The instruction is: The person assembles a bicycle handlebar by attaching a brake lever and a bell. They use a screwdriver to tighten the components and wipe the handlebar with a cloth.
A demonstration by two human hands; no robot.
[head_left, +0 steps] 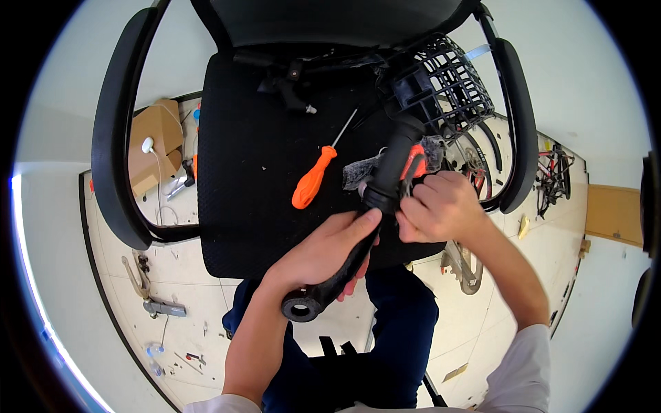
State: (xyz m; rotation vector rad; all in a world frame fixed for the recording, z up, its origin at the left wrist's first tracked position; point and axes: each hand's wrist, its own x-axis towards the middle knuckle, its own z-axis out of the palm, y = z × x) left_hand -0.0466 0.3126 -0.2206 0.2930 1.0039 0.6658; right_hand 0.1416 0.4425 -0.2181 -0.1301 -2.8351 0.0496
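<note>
My left hand (327, 251) is wrapped round a long black tubular part (382, 182), thumb along its top. The tube slants up and right above the chair seat, and its lower end carries an open round ring (301, 307). Beside the tube's collar, my right hand (441, 210) is closed in a fist; a thin dark piece shows just above its fingers, but what they grip is hidden. Behind the tube lie a red-orange item (415, 162) and crumpled clear plastic wrap (358, 172). An orange-handled screwdriver (315, 177) rests on the seat left of the tube.
The black chair seat (241, 172) sits between two armrests (116, 131). Toward its back are a black bracket-like assembly (292, 86) and a black basket (447, 82). On the floor are a cardboard box (155, 141), a bicycle wheel (476, 162) and scattered metal parts (165, 308).
</note>
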